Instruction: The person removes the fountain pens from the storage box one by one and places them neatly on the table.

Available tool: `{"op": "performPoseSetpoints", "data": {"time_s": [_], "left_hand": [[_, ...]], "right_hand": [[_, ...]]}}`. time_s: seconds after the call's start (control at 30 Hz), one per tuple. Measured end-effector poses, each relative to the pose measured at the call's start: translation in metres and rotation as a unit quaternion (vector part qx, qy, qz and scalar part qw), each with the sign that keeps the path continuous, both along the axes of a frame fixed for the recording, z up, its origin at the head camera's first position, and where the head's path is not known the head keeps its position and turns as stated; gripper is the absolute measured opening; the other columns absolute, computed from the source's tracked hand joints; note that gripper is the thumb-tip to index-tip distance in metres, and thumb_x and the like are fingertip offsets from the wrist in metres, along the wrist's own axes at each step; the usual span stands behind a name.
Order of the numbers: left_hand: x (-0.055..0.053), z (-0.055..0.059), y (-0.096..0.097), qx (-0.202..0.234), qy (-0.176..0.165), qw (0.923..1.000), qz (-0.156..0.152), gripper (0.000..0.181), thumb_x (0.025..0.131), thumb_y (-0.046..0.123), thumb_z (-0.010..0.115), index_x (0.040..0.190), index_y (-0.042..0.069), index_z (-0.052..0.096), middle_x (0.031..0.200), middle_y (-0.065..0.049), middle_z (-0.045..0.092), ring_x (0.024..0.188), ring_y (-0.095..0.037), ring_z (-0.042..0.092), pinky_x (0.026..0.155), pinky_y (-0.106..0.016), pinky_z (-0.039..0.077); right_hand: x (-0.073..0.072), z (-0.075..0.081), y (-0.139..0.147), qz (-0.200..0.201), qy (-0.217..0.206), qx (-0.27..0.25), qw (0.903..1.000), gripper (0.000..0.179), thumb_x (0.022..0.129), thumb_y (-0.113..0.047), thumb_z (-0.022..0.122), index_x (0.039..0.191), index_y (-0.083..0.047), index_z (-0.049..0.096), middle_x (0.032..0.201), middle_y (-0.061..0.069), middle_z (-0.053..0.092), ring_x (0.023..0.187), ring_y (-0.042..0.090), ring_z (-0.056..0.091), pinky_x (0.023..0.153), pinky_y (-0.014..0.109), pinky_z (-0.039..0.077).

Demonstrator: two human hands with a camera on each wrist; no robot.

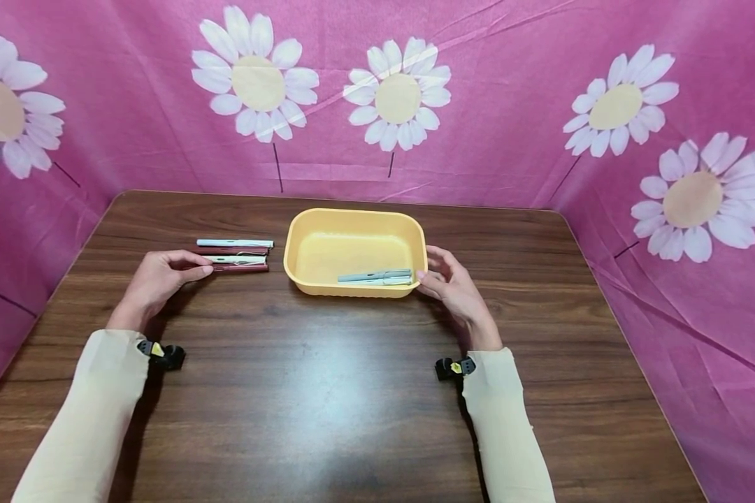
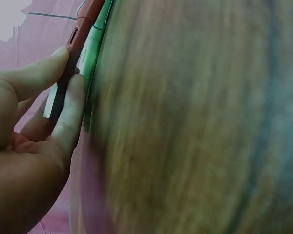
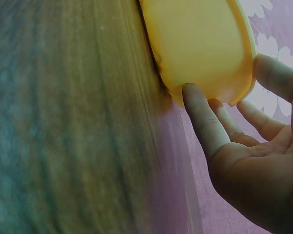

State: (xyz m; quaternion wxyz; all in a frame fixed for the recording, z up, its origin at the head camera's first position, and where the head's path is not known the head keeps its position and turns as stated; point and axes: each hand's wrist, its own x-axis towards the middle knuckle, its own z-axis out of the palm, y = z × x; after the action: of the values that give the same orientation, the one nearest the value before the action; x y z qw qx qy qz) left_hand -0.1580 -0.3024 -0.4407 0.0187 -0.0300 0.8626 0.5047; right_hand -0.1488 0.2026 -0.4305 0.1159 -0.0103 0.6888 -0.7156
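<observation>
At the left of the table, my left hand (image 1: 161, 279) pinches the left end of a dark red pen (image 2: 80, 36) between thumb and fingers. A light pen (image 2: 92, 58), greenish in the left wrist view, lies close against it. In the head view several white and dark red pens lie side by side in a row, the far white pen (image 1: 235, 243) at the back. My right hand (image 1: 453, 283) grips the right end of a yellow basket (image 1: 352, 289), thumb at the rim and fingers against the outer wall. Inside lie a grey-blue pen (image 1: 374, 275) and a whitish pen (image 1: 386, 281).
The basket stands near the back of a dark wooden table (image 1: 327, 391), just right of the pens. A pink cloth (image 1: 333, 164) with white flowers hangs behind and along both sides. Each wrist wears a black strap with a small camera.
</observation>
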Motion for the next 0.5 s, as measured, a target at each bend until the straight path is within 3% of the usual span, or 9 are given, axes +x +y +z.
{"op": "performPoseSetpoints", "data": {"time_s": [0.23, 0.4, 0.5], "left_hand": [[-0.0006, 0.0009, 0.0006, -0.053, -0.003, 0.9983, -0.022, 0.043, 0.089, 0.034, 0.081, 0.114, 0.0, 0.074, 0.108, 0.006, 0.069, 0.102, -0.011, 0.052, 0.08, -0.016, 0.04], [-0.0006, 0.0019, 0.0007, -0.091, 0.021, 0.9952, -0.028, 0.037, 0.09, 0.029, 0.08, 0.112, 0.0, 0.075, 0.114, -0.009, 0.07, 0.098, -0.005, 0.053, 0.081, -0.016, 0.039], [-0.0007, 0.0029, 0.0009, -0.102, 0.033, 0.9939, -0.028, 0.033, 0.091, 0.026, 0.079, 0.11, -0.001, 0.076, 0.114, -0.013, 0.07, 0.096, 0.0, 0.052, 0.082, -0.015, 0.039]], "right_hand": [[0.0003, -0.0008, 0.001, 0.0, -0.002, 0.003, 1.0, 0.062, 0.098, 0.006, 0.059, 0.154, -0.003, 0.034, 0.147, 0.026, 0.042, 0.107, 0.019, 0.061, 0.096, 0.038, 0.054], [0.0001, -0.0009, 0.0012, 0.002, -0.002, 0.002, 1.0, 0.062, 0.098, 0.005, 0.059, 0.154, -0.003, 0.033, 0.147, 0.025, 0.042, 0.113, 0.026, 0.059, 0.097, 0.04, 0.053], [-0.0001, -0.0009, 0.0013, 0.003, -0.001, 0.002, 1.0, 0.062, 0.098, 0.005, 0.059, 0.154, -0.003, 0.033, 0.147, 0.025, 0.042, 0.116, 0.03, 0.057, 0.098, 0.041, 0.052]]}}
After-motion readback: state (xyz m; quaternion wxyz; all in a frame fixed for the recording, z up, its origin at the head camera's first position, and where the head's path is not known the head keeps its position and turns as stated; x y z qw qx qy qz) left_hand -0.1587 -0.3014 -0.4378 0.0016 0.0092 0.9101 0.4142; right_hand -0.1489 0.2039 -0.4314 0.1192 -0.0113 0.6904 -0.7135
